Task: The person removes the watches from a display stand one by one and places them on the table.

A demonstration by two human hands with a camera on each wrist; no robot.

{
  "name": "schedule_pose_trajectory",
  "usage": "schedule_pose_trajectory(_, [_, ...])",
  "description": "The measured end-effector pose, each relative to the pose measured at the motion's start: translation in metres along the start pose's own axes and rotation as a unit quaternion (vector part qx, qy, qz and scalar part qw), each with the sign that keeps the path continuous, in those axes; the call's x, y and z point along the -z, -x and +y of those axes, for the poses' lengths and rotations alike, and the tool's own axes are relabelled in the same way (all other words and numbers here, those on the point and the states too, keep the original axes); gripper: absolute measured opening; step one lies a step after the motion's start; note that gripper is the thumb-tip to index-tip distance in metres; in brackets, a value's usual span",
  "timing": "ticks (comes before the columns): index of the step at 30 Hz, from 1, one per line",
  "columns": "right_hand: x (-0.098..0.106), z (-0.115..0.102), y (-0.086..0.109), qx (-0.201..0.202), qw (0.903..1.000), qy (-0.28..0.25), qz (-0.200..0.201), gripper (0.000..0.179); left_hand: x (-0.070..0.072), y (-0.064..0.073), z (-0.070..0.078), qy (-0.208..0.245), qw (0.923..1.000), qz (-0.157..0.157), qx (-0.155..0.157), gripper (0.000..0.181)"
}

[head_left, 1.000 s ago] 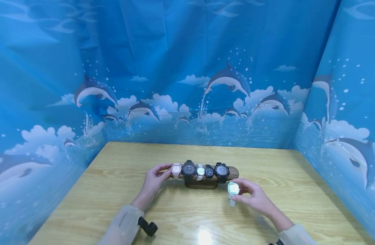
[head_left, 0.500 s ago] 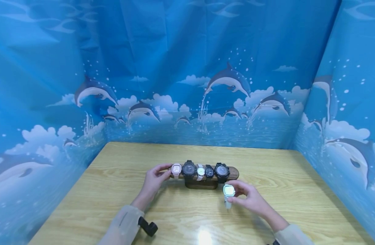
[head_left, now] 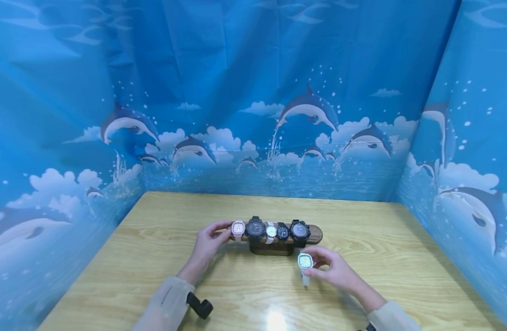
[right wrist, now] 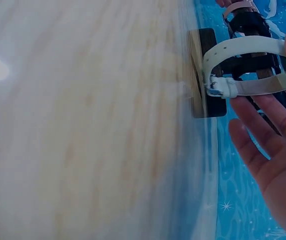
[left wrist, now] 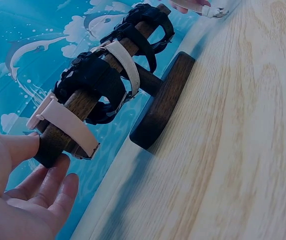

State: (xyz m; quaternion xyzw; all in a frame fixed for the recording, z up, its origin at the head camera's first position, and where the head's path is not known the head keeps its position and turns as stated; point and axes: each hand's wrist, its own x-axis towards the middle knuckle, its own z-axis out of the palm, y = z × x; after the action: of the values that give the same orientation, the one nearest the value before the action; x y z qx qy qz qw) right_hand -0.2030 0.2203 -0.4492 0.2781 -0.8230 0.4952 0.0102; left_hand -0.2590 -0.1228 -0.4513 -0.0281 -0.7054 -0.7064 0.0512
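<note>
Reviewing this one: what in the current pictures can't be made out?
Head: the time on the white watch in the right hand, too small to read.
Left wrist: the dial of the pink watch, turned from the camera.
Right wrist: most of the left hand, cut off by the top edge.
Right wrist: part of the wooden stand, hidden behind the white watch.

wht watch dial (head_left: 305, 261) too sm. to read.

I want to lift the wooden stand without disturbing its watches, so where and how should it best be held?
Probably by its bare right end, coming from the right: there the wooden stand sticks out, rounded, past the rightmost black watch. The left hand holds the other end; the right hand would first need to release the pale watch.
</note>
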Motion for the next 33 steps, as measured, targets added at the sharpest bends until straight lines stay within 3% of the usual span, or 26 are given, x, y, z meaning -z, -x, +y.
schedule_pose_trajectory(9, [-0.0008, 0.0011, -0.0003, -0.02, 0.9997, 0.01, -0.014, 0.045, -0.0005, 0.0005, 0.0016, -0.004, 1.0, 0.003, 0.005, 0.028])
schedule_pose_trajectory(16, [-0.004, -0.0007, -0.0004, -0.001, 0.9993, 0.025, -0.028, 0.048, -0.0009, 0.0009, 0.0027, -0.001, 1.0, 0.003, 0.003, 0.028])
schedule_pose_trajectory(24, [-0.0064, -0.0039, -0.0006, -0.012, 0.9986, 0.028, -0.043, 0.051, -0.0007, 0.001, 0.0026, -0.001, 1.0, 0.001, 0.005, 0.027])
schedule_pose_trajectory(33, [-0.0093, -0.0005, -0.0012, 0.012, 0.9974, 0.045, -0.055, 0.043, -0.0003, 0.001, -0.0015, -0.002, 0.9996, -0.004, -0.027, 0.028])
